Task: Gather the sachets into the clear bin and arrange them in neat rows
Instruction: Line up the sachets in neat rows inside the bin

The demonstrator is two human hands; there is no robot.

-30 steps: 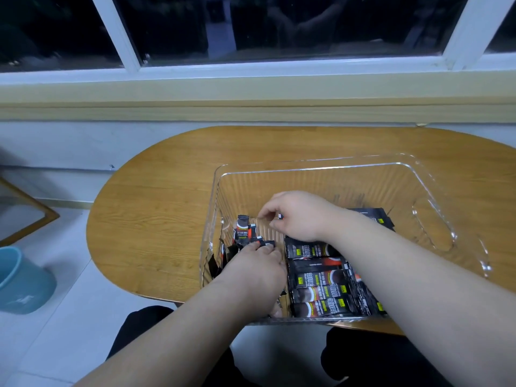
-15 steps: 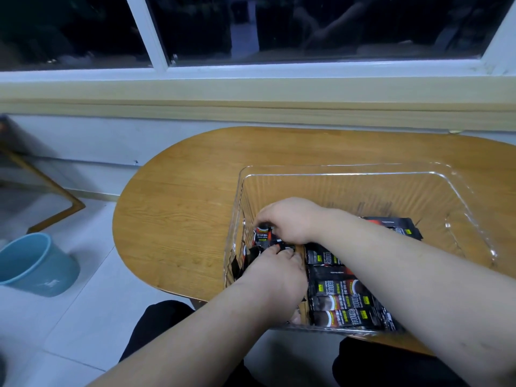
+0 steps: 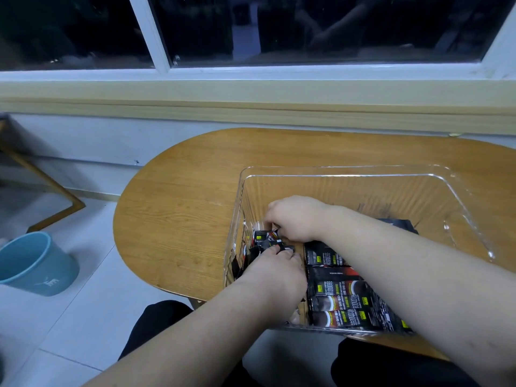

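Lower centre of frame: my left hand [image 3: 275, 270] and right hand [image 3: 296, 219] stay closed on a loose sachet cluster [image 3: 264, 239] at the clear bin's [image 3: 349, 174] left wall; flat sachets [image 3: 343, 294] unchanged, so this row remains unfinished.

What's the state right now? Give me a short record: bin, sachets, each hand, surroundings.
bin: clear bin on the wooden table, near its front edge
sachets laid: flat black sachets stacked in a row along the bin's near side
sachets loose: small upright cluster at the bin's left wall
left hand: left hand inside the bin, fingertips on the cluster
right hand: right hand inside the bin, fingers curled over the cluster's far side
table outside bin: no sachets visible
floor: blue bucket at left
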